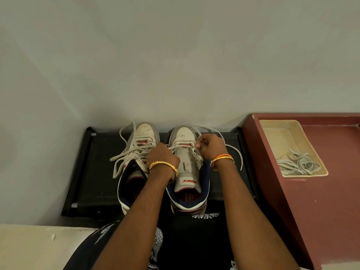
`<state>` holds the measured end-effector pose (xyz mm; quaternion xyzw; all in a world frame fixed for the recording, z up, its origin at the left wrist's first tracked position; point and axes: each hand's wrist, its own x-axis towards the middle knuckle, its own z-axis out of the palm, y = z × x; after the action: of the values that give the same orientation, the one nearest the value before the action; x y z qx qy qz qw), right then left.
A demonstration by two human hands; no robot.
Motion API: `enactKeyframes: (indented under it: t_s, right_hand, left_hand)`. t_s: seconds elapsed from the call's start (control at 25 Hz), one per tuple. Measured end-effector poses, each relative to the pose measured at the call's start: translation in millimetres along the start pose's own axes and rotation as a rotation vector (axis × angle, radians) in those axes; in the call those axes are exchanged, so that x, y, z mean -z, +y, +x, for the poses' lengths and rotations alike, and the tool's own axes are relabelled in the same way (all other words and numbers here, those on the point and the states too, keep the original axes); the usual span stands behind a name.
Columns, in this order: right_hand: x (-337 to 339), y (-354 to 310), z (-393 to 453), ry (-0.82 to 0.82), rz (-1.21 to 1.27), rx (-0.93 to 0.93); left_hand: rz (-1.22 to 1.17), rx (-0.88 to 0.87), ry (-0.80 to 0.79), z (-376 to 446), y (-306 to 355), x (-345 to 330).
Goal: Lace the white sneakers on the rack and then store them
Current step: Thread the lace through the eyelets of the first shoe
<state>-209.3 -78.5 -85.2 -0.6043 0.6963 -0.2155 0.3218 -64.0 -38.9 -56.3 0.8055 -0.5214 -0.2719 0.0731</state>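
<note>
White leather, scuffed and trimmed in red and navy: two sneakers stand side by side on the black rack (91, 172), toes toward the wall (175, 55), heels toward me. On the right sneaker (187, 168) my right hand (211, 146) is closed on the lace (236, 152), pinching it between fingertips right at the eyelets on that shoe's right edge, while loose lengths of it loop out over the rack beside my wrist. My left hand (162, 155) sits between the two shoes with its fingers curled around the lace crossing at the right sneaker's left edge. The left sneaker (136, 152) has its own lace threaded low, with the ends spilling off to the left. Off to my right, a cream tray (272, 131) rests on a maroon cabinet (331, 191), with spare laces (298, 164) bundled in its near corner
</note>
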Motion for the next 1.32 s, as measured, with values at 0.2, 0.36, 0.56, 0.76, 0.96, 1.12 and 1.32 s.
enactKeyframes:
  t_s: [0.2, 0.36, 0.56, 0.76, 0.96, 1.12, 1.32]
  right_hand:
    - [37, 36, -7, 0.612, 0.092, -0.349]
    - [38, 39, -13, 0.714, 0.062, -0.388]
    - [6, 4, -5, 0.193, -0.137, 0.145]
    - [-9, -5, -4, -0.006, -0.188, -0.020]
    - [12, -4, -20, 0.212, -0.195, -0.047]
    - [52, 20, -31, 0.698, -0.068, -0.261]
    - [48, 13, -32, 0.696, -0.122, -0.239]
  left_hand:
    - [-0.081, 0.055, 0.022, -1, -2, -2]
    - [-0.084, 0.048, 0.013, 0, -3, -2]
    - [-0.151, -0.006, -0.023, 4, -5, -3]
    - [-0.368, -0.073, 0.021, 5, -5, -1]
    - [-0.294, -0.058, 0.150, -2, -1, 0]
    - [-0.341, 0.004, 0.205, -5, -1, -2]
    - [-0.403, 0.032, 0.124, -3, -3, -1]
